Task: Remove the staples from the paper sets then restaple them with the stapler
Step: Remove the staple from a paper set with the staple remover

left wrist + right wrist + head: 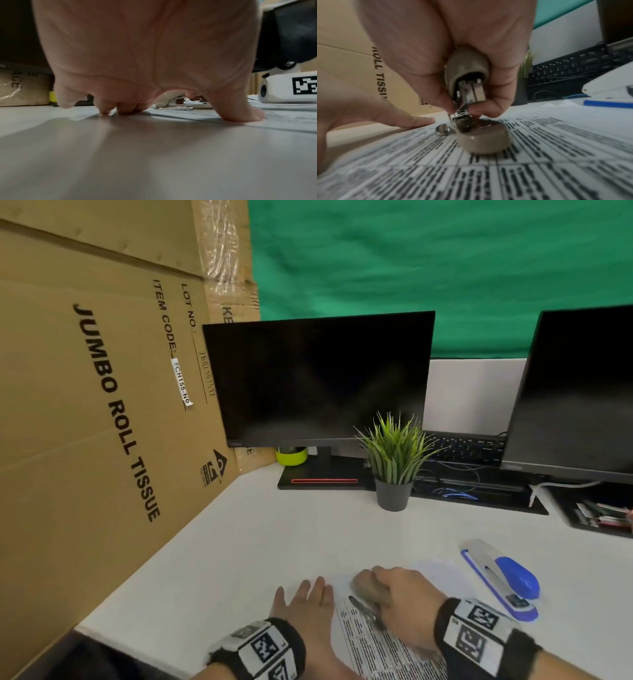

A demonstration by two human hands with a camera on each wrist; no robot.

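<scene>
The right hand (pixel 399 599) pinches a beige staple remover (pixel 467 86) on the printed paper set (pixel 383 648). The left hand (pixel 305 599) lies flat, fingers straight, pressing the paper's left edge; a blue stapler (pixel 503 580) sits right.

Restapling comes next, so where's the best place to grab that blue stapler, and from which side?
Grip the stapler across its rounded blue top, near the raised rear hump, coming from above with the right hand. It lies flat on the desk, unobstructed, right of the paper.

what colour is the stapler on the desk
Blue and white stapler, clearest in the head view.
</scene>
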